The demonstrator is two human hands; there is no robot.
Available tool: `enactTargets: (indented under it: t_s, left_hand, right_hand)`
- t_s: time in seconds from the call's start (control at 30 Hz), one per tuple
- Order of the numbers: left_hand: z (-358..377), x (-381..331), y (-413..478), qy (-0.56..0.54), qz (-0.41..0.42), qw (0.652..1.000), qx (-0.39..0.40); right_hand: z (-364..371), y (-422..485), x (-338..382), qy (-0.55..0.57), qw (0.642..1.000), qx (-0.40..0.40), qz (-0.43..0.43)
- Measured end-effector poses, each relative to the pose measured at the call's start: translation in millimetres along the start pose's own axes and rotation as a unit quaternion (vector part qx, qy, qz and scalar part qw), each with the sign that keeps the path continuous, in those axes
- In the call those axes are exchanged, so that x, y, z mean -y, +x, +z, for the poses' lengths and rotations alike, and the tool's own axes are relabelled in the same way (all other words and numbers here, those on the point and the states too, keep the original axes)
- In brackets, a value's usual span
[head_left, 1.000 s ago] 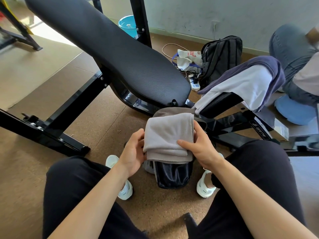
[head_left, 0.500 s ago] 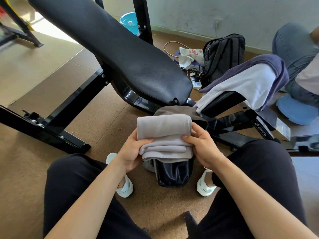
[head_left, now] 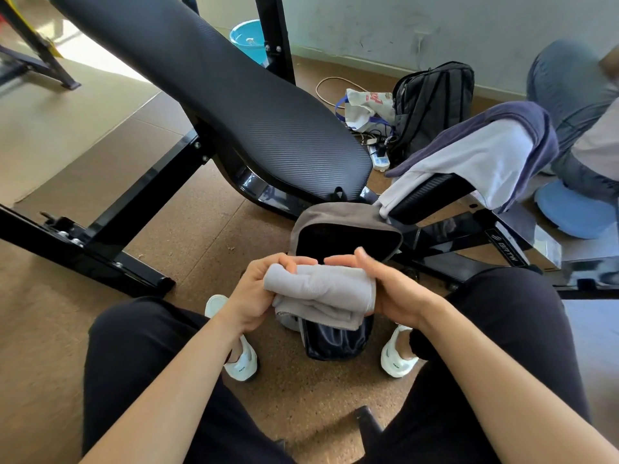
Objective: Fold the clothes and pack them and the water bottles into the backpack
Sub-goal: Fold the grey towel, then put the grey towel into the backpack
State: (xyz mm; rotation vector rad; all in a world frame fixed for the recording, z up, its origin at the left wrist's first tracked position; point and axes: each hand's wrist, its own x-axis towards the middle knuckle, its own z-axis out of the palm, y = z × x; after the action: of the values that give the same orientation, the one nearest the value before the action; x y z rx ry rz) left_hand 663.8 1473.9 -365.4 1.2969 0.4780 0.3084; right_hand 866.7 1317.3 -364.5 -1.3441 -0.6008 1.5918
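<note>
Left hand [head_left: 252, 296], right hand [head_left: 398, 295] gripping cloth [head_left: 323, 291] ends

Brown cork floor [head_left: 187, 249]: an open grey backpack [head_left: 335, 212] stands mid-frame, a weight bench [head_left: 234, 95] behind it, a black backpack [head_left: 432, 102] upper right.

The folded cloth [head_left: 321, 289] was pale grey; the backpack [head_left: 321, 212] was taupe outside, black within; the far bench pad [head_left: 251, 105] was black, finely weave-patterned; the bucket [head_left: 244, 38] was light blue; the floor [head_left: 201, 229] was speckled brown.
</note>
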Motion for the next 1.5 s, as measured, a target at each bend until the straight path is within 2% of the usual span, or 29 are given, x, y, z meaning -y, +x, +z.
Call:
enactTargets:
  t_s: [0.17, 0.37, 0.43, 0.53, 0.57, 0.63, 0.73, 0.9, 0.97, 1.07, 1.13, 1.27, 1.4, 1.5]
  left_hand:
    - [-1, 1, 0, 0.082, 0.016, 0.996, 0.016]
    - [-15, 5, 5, 0.143, 0.007, 0.99, 0.006]
    - [-15, 5, 7, 0.09, -0.015, 0.996, -0.009]
    - [-20, 4, 8, -0.011, -0.104, 0.995, -0.007]
    - [-21, 6, 9, 0.007, -0.117, 0.993, 0.003]
    - [-20, 13, 13, 0.12, -0.121, 0.985, 0.015]
    - [-13, 19, 16, 0.264, -0.116, 0.955, 0.073]
    - [-6, 35, 15, 0.296, -0.136, 0.938, 0.122]
    - [-6, 42, 21, 0.301, -0.14, 0.938, 0.104]
    - [-9, 51, 35, 0.334, -0.141, 0.932, 0.031]
    - [-14, 61, 48, 0.369, -0.158, 0.916, -0.023]
    - [-21, 90, 78, 0.428, -0.183, 0.883, -0.056]
    - [-14, 120, 117, 0.453, -0.177, 0.868, -0.102]
    - [-12, 151, 149, 0.492, -0.121, 0.855, -0.109]
  right_hand:
    - [1, 2, -2, -0.082, 0.996, 0.035, 0.006]
    - [-4, 4, 1, -0.104, 0.993, 0.007, -0.056]
    - [-8, 5, 0, -0.117, 0.99, -0.013, -0.082]
    - [-12, 1, 0, -0.167, 0.979, -0.035, -0.112]
    - [-11, 0, 0, -0.196, 0.973, -0.044, -0.117]
    - [-8, 1, -1, -0.251, 0.959, -0.057, -0.121]
    - [-5, 4, -8, -0.293, 0.947, -0.055, -0.121]
    - [-22, 4, -11, -0.355, 0.933, -0.005, -0.062]
    - [-32, 11, -11, -0.377, 0.926, 0.003, -0.033]
    - [-57, 31, -10, -0.409, 0.912, -0.034, 0.0]
    - [-78, 50, -10, -0.428, 0.901, -0.053, 0.044]
    - [-112, 90, -16, -0.438, 0.888, -0.088, 0.114]
    - [-128, 129, -13, -0.475, 0.864, -0.127, 0.112]
    - [-136, 153, -1, -0.477, 0.863, -0.147, 0.085]
